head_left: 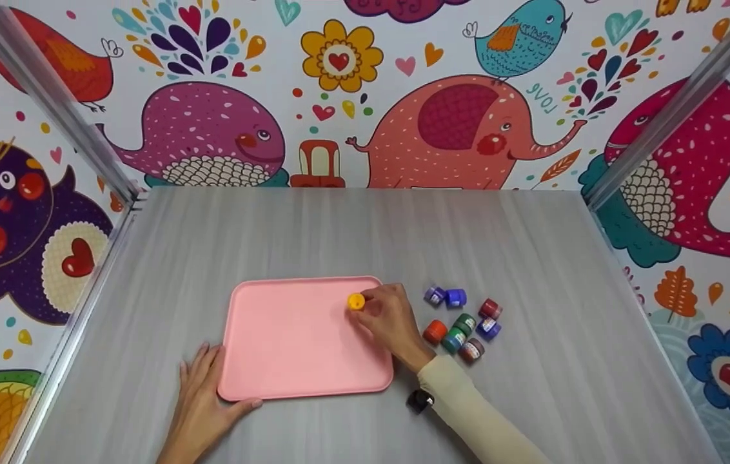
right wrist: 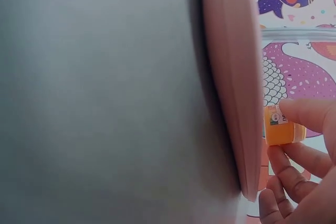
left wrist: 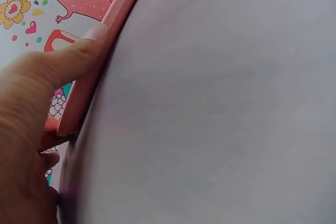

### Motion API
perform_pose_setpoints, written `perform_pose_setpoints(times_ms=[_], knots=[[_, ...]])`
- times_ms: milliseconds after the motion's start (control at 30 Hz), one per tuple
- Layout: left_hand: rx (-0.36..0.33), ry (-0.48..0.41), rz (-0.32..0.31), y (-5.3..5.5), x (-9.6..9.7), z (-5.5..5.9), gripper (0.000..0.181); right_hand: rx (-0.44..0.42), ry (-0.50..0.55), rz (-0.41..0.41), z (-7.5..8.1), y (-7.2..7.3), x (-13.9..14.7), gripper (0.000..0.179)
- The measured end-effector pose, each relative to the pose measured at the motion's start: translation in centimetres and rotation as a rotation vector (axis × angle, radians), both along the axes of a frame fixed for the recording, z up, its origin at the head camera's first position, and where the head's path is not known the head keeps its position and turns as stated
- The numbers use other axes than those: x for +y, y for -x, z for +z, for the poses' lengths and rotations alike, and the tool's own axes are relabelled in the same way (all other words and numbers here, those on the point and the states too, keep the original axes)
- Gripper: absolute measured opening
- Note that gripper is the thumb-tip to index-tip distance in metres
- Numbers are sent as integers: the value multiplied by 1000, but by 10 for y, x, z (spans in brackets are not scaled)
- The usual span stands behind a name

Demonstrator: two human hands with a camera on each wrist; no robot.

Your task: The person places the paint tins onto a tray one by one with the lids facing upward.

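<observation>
A pink rectangular tray (head_left: 304, 348) lies on the table. Over its right part, near the far corner, my right hand (head_left: 391, 322) pinches a small yellow paint jar (head_left: 356, 301) between thumb and fingers. The right wrist view shows the labelled yellow jar (right wrist: 283, 125) beside the tray's rim (right wrist: 233, 77); whether jar and tray touch I cannot tell. At the near left corner of the tray, my left hand (head_left: 200, 396) rests with its fingers extended along the side. The left thumb touches the front rim (left wrist: 102, 51) in the left wrist view.
Right of the tray, several small paint jars stand or lie in a loose cluster: purple (head_left: 434, 296), blue (head_left: 456, 297), red (head_left: 491, 309), green (head_left: 454, 339), orange (head_left: 435, 332) and brown (head_left: 472, 350). Patterned walls (head_left: 333, 116) and metal posts (head_left: 55, 96) border the table (head_left: 365, 238).
</observation>
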State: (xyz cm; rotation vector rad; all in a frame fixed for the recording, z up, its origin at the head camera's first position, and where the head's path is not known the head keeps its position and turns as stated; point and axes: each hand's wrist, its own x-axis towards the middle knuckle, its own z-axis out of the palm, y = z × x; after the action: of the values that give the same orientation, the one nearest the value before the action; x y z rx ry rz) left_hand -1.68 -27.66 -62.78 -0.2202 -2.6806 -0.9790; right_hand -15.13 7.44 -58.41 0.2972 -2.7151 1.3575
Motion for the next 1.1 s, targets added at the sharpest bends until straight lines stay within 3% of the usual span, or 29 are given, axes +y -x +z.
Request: perform_pose_setpoints(times_ms=[500,867,1100], knots=[[-60,-32,18,0,-1,1,119,0,37,-47,-9,8,-5,29],[-9,-44,17,-1,-2,-1,117,35,44,-43,-13,11,-6,30],[-26,-48,16,-1,-1,-1,115,58,7,-61,-15,12,-8,31]])
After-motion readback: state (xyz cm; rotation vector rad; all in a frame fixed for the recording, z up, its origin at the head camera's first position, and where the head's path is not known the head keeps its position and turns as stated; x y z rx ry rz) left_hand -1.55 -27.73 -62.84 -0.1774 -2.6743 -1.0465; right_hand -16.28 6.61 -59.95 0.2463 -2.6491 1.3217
